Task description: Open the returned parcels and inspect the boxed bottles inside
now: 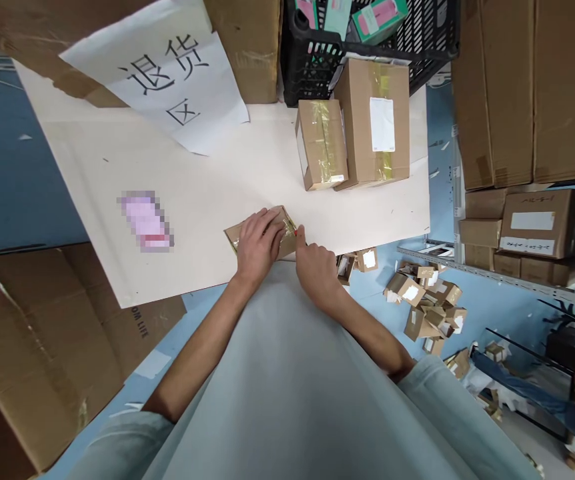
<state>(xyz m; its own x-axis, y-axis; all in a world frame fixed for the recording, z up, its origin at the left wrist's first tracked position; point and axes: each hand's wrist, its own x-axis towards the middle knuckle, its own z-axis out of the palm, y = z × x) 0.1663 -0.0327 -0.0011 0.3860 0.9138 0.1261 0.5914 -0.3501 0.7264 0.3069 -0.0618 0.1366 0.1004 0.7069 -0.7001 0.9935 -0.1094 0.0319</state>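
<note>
At the front edge of the white table lies a small flat cardboard box (288, 248) with shiny tape, slightly tilted to my view. My left hand (259, 241) rests on top of it, fingers stretched out and lying flat across the cardboard. At the box's right end is my right hand (316, 270), its fingers closed and the index finger extended along a small red tool (296, 232). Only a bit of red shows by the fingertip; the rest of that tool is hidden. Part of the box is covered by my left hand.
Two taped cartons (323, 143) stand at the back, beside a black plastic crate (312, 50) holding pink and green packages. A paper sign (187, 87) hangs over the table's back left. A blurred pink item (145, 220) lies left. Discarded boxes (430, 303) litter the floor.
</note>
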